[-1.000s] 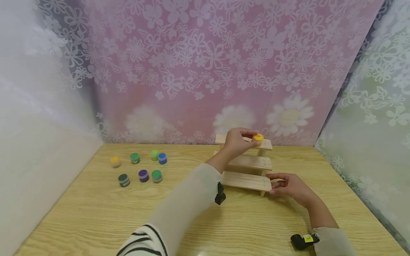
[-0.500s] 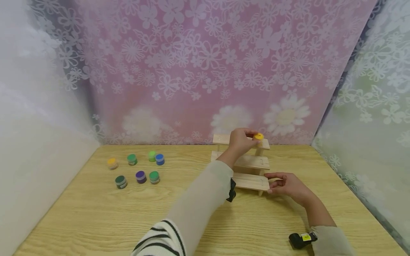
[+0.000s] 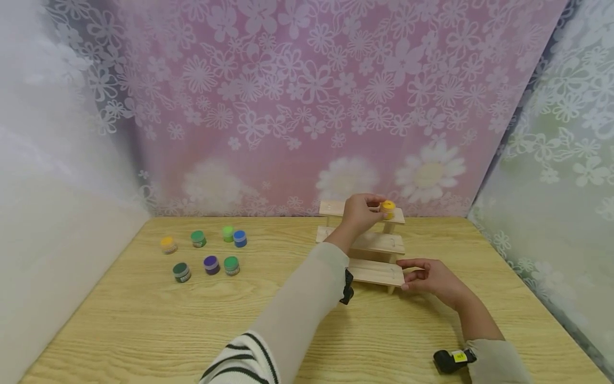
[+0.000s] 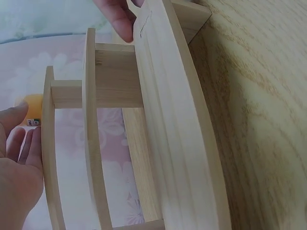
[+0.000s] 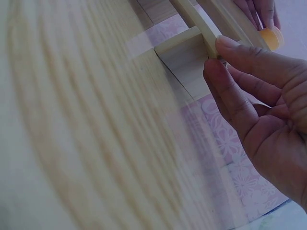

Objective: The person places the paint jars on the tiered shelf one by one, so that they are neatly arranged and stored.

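Beige sleeves (image 3: 302,298) carry black wrist straps (image 3: 347,288) — one yellow-labelled.

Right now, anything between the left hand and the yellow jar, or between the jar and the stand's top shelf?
Nothing visible. The left hand grips the yellow jar at the right end of the top shelf, with nothing seen between jar and shelf. The right hand is lower, at the bottom shelf.

Head cam: L grip (image 3: 361,215) & sleeve (image 3: 302,298) hide pt of shelf (image 3: 378,272), L grip also pt of yellow jar (image 3: 389,207); labels (image 3: 184,277) on loose jars (image 3: 182,272) too sm. to read. L-wrist cam: shelf cut off btm, R grip (image 4: 117,18) cut off top. R-wrist: table (image 5: 86,124) blurry.
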Demonstrator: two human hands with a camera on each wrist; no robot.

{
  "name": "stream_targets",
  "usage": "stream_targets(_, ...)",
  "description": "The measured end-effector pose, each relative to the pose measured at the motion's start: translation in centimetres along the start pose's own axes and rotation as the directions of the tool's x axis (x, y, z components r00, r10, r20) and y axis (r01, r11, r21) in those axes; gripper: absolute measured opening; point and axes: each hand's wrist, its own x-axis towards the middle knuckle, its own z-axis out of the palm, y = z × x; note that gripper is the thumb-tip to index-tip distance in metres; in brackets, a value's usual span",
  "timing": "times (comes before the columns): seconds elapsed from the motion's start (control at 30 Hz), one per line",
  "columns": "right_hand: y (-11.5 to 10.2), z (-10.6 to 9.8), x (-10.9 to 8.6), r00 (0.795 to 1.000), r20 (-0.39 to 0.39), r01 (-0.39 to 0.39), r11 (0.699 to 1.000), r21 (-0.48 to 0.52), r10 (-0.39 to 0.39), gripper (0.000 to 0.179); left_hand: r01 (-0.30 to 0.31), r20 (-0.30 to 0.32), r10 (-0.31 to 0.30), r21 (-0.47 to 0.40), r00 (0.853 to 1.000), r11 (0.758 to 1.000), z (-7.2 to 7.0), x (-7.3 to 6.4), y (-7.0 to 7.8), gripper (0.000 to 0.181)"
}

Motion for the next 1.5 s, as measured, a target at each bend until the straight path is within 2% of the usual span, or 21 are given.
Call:
stream_targets(0.23,-0.1,-0.2,-0.1,1.000,0.001,-0.009,1.000,-0.003,0.009,0.063,-0.041,0.029,0.041,0.006,0.999,0.999,-0.8,-0.2,0.7,0.027)
stream_targets(0.47,-0.1,0.0,0.1,1.000,0.000,-0.018,1.000,-0.014,0.018,0.063,-0.089,0.028,0.088,0.026,0.996,0.996,-1.5,-0.9,1.1,0.024)
stream_targets(0.73,-0.1,0.1,0.1,1.000,-0.003,-0.027,0.999,-0.019,0.027,0.063,-0.143,0.057,0.146,-0.058,0.988,0.988,-2.8,-2.1,1.5,0.028)
stream_targets(0.9,0.0,0.2,0.2,0.999,-0.006,-0.035,0.999,-0.019,0.035,0.064,-0.205,0.096,0.214,-0.094,0.972,0.974,-4.0,-2.9,1.5,0.029)
stream_targets(1.13,0.0,0.2,0.2,1.000,-0.002,-0.024,1.000,-0.012,0.024,0.064,-0.281,0.141,0.295,-0.115,0.945,0.953,-5.6,-4.7,1.7,0.027)
stream_targets(1.27,0.0,0.3,0.2,1.000,-0.001,-0.020,1.000,-0.011,0.020,0.064,-0.266,0.149,0.284,-0.131,0.947,0.955,-6.6,-5.8,2.1,0.028)
stream_targets(1.5,-0.2,0.4,0.2,1.000,0.002,-0.016,1.000,-0.011,0.016,0.066,-0.290,0.160,0.304,-0.103,0.939,0.951,-8.8,-8.9,4.5,0.027)
